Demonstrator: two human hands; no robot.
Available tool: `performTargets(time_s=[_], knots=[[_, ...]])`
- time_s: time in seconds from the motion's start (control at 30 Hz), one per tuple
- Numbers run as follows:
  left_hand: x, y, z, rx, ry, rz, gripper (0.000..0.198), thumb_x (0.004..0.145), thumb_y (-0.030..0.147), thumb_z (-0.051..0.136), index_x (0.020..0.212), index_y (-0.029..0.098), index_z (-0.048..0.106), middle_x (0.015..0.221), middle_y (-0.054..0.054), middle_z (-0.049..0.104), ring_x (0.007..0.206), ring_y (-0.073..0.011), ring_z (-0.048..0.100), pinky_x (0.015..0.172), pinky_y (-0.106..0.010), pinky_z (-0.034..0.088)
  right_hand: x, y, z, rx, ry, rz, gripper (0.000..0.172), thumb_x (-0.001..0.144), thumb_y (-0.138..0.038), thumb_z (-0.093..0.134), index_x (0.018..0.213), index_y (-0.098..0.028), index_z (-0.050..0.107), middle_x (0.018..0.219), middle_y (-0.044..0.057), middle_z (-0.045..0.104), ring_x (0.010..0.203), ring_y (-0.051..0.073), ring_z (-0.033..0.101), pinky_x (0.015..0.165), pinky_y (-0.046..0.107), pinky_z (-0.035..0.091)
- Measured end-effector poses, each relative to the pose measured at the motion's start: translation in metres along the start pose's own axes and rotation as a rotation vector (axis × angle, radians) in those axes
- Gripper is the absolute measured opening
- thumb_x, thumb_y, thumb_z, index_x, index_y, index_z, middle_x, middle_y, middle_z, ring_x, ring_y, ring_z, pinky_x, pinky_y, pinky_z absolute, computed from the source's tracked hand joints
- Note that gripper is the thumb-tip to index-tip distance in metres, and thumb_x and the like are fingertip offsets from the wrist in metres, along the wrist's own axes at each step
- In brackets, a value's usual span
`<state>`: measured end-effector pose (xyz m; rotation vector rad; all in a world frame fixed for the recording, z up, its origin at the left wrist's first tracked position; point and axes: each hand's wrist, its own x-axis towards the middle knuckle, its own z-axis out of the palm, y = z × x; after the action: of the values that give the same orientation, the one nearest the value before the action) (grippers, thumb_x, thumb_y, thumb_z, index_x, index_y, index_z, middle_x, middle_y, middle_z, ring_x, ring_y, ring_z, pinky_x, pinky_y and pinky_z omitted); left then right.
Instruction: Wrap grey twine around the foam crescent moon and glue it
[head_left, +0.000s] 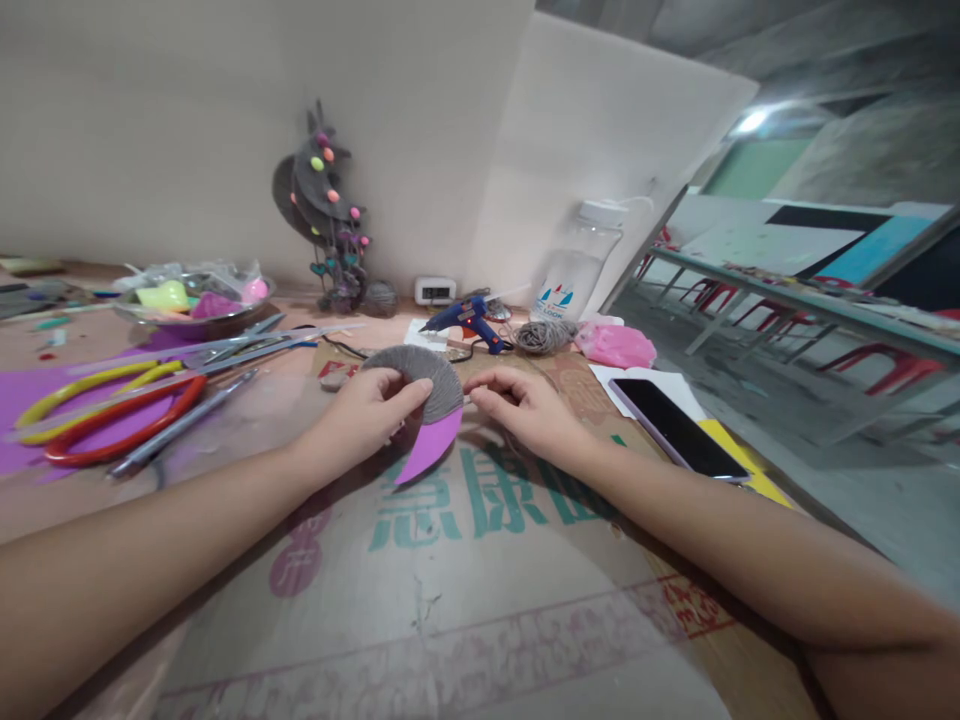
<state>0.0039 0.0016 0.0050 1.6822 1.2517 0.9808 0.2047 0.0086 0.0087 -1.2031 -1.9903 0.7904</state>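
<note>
My left hand point(382, 402) pinches a crescent moon cutout point(437, 384) between thumb and fingers. Grey yarn is wound round the upper part of the crescent, while its lower tip is bare purple card point(429, 447). At the crescent's right edge, my right hand point(517, 405) has thumb and forefinger closed together, with what looks like the grey yarn strand between them. The strand itself is too fine to follow clearly. Behind the hands lies a ball of grey yarn point(546, 337), beside a blue glue gun point(466, 318).
Scissors with yellow and red handles point(124, 420) and a pen point(180, 425) lie at left, near a metal bowl point(191, 318). A decorated grey moon point(319, 190) leans on the wall. A water bottle point(574, 262), pink bag point(616, 345) and phone point(679, 428) stand or lie at right.
</note>
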Motion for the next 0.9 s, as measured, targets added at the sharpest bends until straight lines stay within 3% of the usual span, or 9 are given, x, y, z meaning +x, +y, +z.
performTargets(time_s=[0.17, 0.37, 0.57, 0.8, 0.9], knots=[[0.001, 0.000, -0.001, 0.002, 0.007, -0.004, 0.035, 0.080, 0.041, 0.052, 0.056, 0.016, 0.053, 0.047, 0.002, 0.052, 0.043, -0.0102, 0.048, 0.041, -0.020, 0.035, 0.000, 0.004, 0.002, -0.015, -0.080, -0.022, 0.035, 0.075, -0.043, 0.063, 0.100, -0.018, 0.062, 0.059, -0.006, 0.041, 0.053, 0.008, 0.035, 0.049, 0.020, 0.029], [-0.001, 0.001, 0.000, -0.023, -0.030, -0.043, 0.034, 0.080, 0.042, 0.052, 0.058, 0.016, 0.054, 0.049, 0.003, 0.052, 0.042, -0.0094, 0.047, 0.040, -0.019, 0.035, -0.001, 0.004, 0.010, 0.080, -0.140, 0.105, 0.026, 0.075, -0.037, 0.061, 0.090, -0.017, 0.064, 0.068, -0.002, 0.056, 0.056, 0.008, 0.045, 0.054, 0.021, 0.035], [-0.003, 0.005, 0.000, -0.021, -0.035, -0.025, 0.032, 0.079, 0.039, 0.053, 0.058, 0.015, 0.055, 0.049, 0.003, 0.052, 0.045, -0.0097, 0.048, 0.042, -0.019, 0.036, 0.000, 0.001, 0.008, 0.171, -0.094, 0.206, 0.025, 0.073, -0.037, 0.062, 0.083, -0.015, 0.063, 0.070, 0.000, 0.060, 0.059, 0.009, 0.050, 0.057, 0.023, 0.039], [-0.002, 0.002, -0.001, -0.042, -0.011, -0.024, 0.035, 0.081, 0.041, 0.052, 0.057, 0.016, 0.052, 0.048, 0.003, 0.051, 0.043, -0.0096, 0.047, 0.041, -0.020, 0.035, -0.001, 0.000, 0.002, 0.200, -0.130, 0.084, 0.026, 0.081, -0.037, 0.054, 0.092, -0.015, 0.062, 0.066, -0.002, 0.054, 0.054, 0.007, 0.045, 0.050, 0.020, 0.036], [-0.001, 0.000, -0.001, -0.050, 0.000, -0.031, 0.035, 0.081, 0.044, 0.051, 0.059, 0.016, 0.053, 0.048, 0.003, 0.051, 0.043, -0.0102, 0.048, 0.042, -0.020, 0.036, -0.001, 0.000, -0.001, 0.157, -0.057, 0.068, 0.033, 0.083, -0.039, 0.053, 0.107, -0.018, 0.058, 0.074, 0.000, 0.058, 0.049, 0.006, 0.043, 0.045, 0.020, 0.035]])
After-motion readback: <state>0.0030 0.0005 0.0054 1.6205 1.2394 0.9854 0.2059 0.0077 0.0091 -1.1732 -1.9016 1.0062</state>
